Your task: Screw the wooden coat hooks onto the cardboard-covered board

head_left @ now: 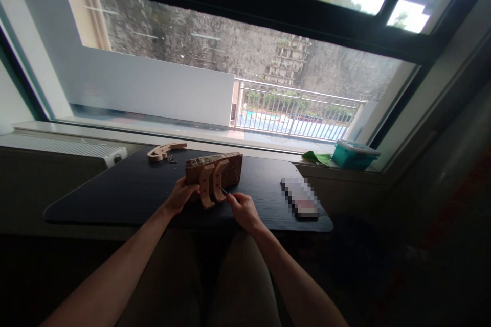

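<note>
Person seated at a table (111, 191), facing a window (215, 51). The left hand (180, 196) is gripping the left end of a block (233, 167), thumb in front; the block is tilting between the table's far and near edges. Two curved brackets (206, 184) are lying along its face. The right hand (243, 209), fingers curled narrow, is holding a thin driver (223, 191) against the right-hand bracket. Near the far edge, a third bracket (155, 154) is lying beside screws (171, 159); a phone (301, 198) is resting by the near right corner.
</note>
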`<state>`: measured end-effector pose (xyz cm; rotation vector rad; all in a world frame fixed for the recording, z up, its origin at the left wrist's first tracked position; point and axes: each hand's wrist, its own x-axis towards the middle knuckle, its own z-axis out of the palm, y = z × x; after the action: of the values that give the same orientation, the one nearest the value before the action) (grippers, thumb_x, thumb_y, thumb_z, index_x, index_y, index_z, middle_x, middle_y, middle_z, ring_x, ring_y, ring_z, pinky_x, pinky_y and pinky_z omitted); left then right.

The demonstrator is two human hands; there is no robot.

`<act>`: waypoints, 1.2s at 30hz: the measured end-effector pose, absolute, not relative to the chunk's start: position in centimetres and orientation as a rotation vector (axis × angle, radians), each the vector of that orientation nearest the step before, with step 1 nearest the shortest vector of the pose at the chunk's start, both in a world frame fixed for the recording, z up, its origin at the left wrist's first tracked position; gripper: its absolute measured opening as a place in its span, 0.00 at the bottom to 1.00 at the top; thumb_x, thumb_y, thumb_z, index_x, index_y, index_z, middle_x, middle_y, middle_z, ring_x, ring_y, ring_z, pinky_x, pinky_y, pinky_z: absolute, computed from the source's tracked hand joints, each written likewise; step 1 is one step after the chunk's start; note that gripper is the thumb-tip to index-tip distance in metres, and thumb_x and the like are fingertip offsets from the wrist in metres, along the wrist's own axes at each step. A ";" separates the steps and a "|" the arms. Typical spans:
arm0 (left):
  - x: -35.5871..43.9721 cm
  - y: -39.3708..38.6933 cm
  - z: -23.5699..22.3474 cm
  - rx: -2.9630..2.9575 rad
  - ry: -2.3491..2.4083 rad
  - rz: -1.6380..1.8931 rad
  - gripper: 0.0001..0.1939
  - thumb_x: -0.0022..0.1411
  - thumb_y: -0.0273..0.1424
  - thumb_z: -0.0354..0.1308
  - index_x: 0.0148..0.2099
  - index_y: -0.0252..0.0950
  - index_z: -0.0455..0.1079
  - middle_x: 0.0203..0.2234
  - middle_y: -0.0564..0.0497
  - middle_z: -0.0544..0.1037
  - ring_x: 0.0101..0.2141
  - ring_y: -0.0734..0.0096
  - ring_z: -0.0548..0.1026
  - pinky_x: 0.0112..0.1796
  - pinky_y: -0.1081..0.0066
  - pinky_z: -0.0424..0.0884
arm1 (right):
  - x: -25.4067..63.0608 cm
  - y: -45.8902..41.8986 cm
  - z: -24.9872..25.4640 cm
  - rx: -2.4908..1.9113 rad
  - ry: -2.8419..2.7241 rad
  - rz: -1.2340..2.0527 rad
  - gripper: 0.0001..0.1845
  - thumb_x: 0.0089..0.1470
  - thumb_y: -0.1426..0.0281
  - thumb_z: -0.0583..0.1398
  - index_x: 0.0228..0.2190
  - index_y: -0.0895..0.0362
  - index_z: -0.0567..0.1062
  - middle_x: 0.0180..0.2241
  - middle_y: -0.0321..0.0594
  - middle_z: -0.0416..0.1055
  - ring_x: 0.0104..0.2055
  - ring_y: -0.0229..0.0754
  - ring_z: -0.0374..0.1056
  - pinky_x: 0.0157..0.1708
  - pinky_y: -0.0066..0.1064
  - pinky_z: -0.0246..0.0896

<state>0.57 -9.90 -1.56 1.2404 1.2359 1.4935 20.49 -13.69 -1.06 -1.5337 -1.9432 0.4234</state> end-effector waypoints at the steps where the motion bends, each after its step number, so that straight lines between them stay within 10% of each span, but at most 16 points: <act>1: 0.6 -9.9 -1.5 1.239 1.238 1.492 0.05 0.35 0.28 0.57 0.20 0.34 0.64 0.13 0.58 0.67 0.17 0.77 0.62 0.20 0.74 0.58 | 20.5 -13.8 -0.9 -1.540 -1.948 0.402 0.20 0.60 0.60 0.49 0.26 0.55 0.75 0.23 0.36 0.73 0.26 0.36 0.67 0.24 0.25 0.52; 11: 0.5 -9.7 -1.9 1.227 1.235 1.493 0.05 0.35 0.27 0.56 0.20 0.34 0.63 0.13 0.59 0.66 0.17 0.78 0.61 0.20 0.75 0.57 | 19.6 -14.7 -0.4 -1.563 -2.293 -0.248 0.11 0.61 0.70 0.49 0.33 0.58 0.70 0.29 0.43 0.75 0.30 0.42 0.73 0.25 0.29 0.53; 27: 0.3 -9.8 -1.7 1.217 1.200 1.490 0.05 0.34 0.27 0.57 0.20 0.34 0.64 0.13 0.59 0.67 0.18 0.76 0.63 0.21 0.74 0.59 | 20.0 -13.9 0.8 -1.628 -2.028 0.386 0.21 0.59 0.62 0.48 0.25 0.56 0.76 0.27 0.40 0.76 0.30 0.40 0.70 0.26 0.27 0.53; 36: 0.8 -10.3 -1.2 1.231 1.214 1.494 0.06 0.35 0.27 0.57 0.22 0.33 0.65 0.14 0.59 0.67 0.18 0.78 0.62 0.21 0.75 0.58 | 20.0 -15.3 1.2 -1.372 -2.068 0.333 0.19 0.54 0.68 0.52 0.48 0.56 0.68 0.43 0.44 0.74 0.44 0.44 0.70 0.40 0.30 0.58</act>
<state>0.77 -10.34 -1.17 1.2311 1.2137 1.4940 19.99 -15.30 1.20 -1.3724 -2.0676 0.3326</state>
